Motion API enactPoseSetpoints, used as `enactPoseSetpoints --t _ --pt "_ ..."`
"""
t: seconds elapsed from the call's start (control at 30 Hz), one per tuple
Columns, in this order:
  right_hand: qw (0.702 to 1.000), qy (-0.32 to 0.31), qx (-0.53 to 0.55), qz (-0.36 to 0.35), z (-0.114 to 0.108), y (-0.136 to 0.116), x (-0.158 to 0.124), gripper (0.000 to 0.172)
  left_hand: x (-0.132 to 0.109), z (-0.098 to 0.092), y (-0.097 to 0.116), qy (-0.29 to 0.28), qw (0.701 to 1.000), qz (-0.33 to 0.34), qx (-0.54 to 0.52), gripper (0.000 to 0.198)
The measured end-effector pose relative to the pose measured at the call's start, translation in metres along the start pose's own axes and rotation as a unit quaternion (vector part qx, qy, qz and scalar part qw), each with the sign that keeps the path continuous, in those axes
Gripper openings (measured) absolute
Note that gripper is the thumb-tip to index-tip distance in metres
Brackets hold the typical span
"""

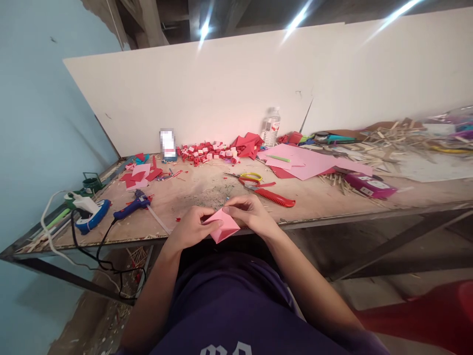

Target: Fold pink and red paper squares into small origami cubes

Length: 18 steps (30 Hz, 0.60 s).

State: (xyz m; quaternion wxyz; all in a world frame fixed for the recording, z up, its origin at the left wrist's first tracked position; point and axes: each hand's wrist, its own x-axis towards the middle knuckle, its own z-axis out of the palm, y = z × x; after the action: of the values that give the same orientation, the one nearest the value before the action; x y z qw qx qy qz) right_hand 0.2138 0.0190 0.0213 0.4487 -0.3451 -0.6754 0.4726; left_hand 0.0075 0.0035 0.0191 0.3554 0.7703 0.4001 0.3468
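A folded piece of pink paper (228, 228) is held between both hands at the table's front edge. My left hand (192, 227) pinches its left side, thumb lying on top of the paper. At the upper right corner my right hand (251, 212) grips it between thumb and fingers. Just beyond the hands lie yellow-and-red scissors (251, 176) and a red utility knife (275, 197). A blue glue gun (132, 204) rests to the left, with a clear glue stick (158, 219) beside it. The fingers under the paper are partly hidden.
Many small red and pink folded paper pieces (207, 152) lie at the back near a propped phone (168, 145) and a water bottle (271, 127). Pink sheets (310, 162), a magenta box (369, 186) and wooden sticks (399, 138) cover the right. A blue power strip (92, 217) with cords sits left.
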Motion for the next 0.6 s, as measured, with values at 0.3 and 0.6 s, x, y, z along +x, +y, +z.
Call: enactPoseSetpoints --t 0.3,0.6 --pt "0.999 -0.029 -0.021 -0.001 0.0018 -0.0054 -0.0014 0.042 -0.0014 -0.0002 -0.0017 0.099 0.992 0.005 -0.083 0.035" --pt "0.999 -0.008 -0.053 -0.001 -0.0011 0.0002 -0.0012 0.044 -0.0014 0.0024 -0.0013 0.106 0.992 0.017 -0.066 0.034"
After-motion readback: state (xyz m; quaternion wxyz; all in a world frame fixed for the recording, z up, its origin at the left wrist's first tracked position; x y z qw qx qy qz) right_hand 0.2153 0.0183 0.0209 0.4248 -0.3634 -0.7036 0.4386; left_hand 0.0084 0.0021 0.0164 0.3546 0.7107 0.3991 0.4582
